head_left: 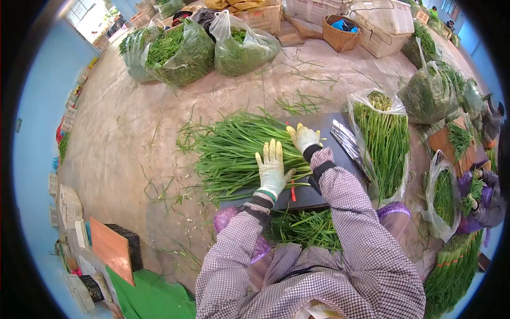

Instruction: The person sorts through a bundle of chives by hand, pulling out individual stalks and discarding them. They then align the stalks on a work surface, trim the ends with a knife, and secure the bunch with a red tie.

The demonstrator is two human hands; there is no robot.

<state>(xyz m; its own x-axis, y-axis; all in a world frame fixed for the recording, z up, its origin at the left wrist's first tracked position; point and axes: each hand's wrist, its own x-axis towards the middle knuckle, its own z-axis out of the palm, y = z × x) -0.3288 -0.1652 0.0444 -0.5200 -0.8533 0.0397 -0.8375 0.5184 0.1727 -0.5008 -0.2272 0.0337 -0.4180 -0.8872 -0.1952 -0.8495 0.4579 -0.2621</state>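
A wide pile of long green chives (234, 151) lies across a dark grey board (332, 123) in front of me. My left hand (272, 173), in a pale glove with yellowish fingertips, rests flat on the chives, fingers stretched out. At the pile's right end is my right hand (306, 138), gloved too, its fingers partly bent but apart and touching the stem ends. A red strip (293, 191) sticks out from under the chives at the board's near edge. To the right on the board lies a shiny silvery long thing (348, 142), whose kind I cannot make out.
An open plastic bag of chives (380, 149) stands just right of the board. More loose greens (308, 228) lie between my legs. Filled bags (180, 56) and crates (382, 26) stand farther off. A co-worker's hand (470, 202) holds greens at far right, near tied bundles (451, 271).
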